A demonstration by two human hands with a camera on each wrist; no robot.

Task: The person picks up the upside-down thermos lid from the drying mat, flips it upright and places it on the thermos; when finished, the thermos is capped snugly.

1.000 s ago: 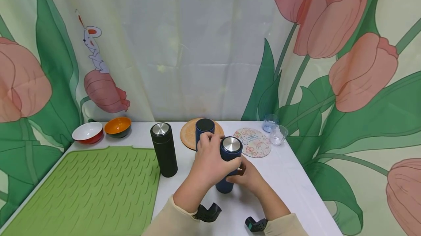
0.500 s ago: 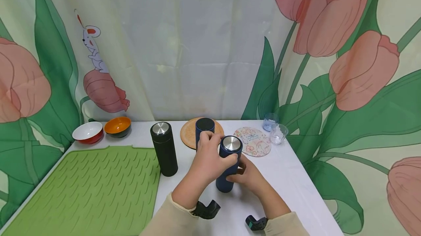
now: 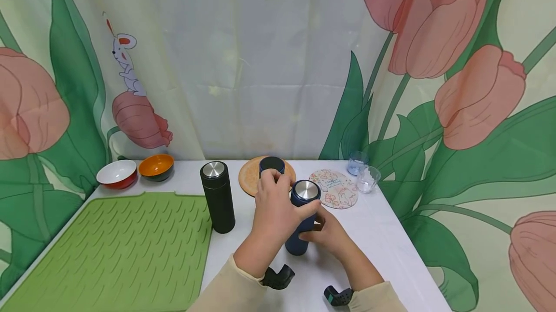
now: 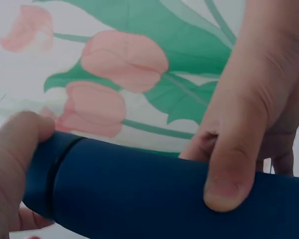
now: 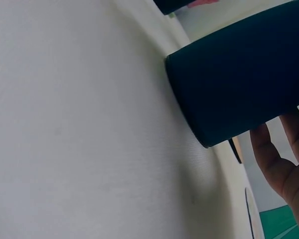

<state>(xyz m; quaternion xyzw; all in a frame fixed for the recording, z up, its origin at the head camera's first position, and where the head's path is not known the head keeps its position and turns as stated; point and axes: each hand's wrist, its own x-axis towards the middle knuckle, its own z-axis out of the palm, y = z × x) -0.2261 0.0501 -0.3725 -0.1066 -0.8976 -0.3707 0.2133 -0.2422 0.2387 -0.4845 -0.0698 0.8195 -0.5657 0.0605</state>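
A dark blue thermos flask with a silver-topped cap stands nearly upright between both hands. My left hand grips it at the cap, the thumb lying across the front. Lower down, my right hand holds the body from the right. In the left wrist view the left hand wraps the cap end, past the dark seam, and the right thumb presses on the body. The right wrist view has the flask's base close to the white tabletop; whether they touch, I cannot tell.
Behind the left hand, a second dark blue cylinder stands at an orange-brown round mat. A black thermos and green mat lie left, with two bowls behind. Two small glasses flank a patterned round mat.
The left thumb draws back slightly on the cap, then reaches further right across it, with the left hand turning a little. The right hand and the flask stay in about the same place.
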